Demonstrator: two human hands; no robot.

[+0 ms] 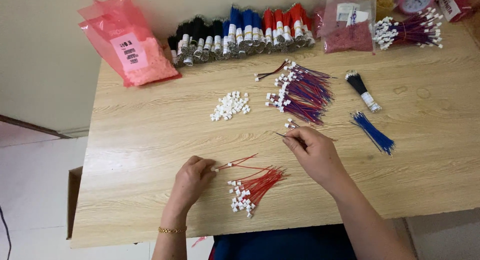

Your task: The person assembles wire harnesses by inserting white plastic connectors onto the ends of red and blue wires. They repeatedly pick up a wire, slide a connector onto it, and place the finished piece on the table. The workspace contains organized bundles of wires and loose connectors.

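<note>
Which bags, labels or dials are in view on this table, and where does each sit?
Pink plastic bag: far left corner, lying flat, white rectangular label.
Clear bag of pink pieces: far edge, right of the wire bundles, white label.
Pink round clock: far right, cut off.
Red packet: far right corner, white label.

On the table (150,140), the left hand (192,180) lay near the front edge, touching a wire with a connector (235,164); just right of it lay a fan of connector-tipped wires (255,187); the right hand (315,152) sat further right and slightly behind, pinching a thin wire (281,135); behind the hands lay a heap of loose connectors (230,106), with a pile of assembled wires (302,92) to its right; two wire bundles (372,130) lay right of that; bags (127,42) and a row of bundled wires (245,32) lined the back edge.
</note>
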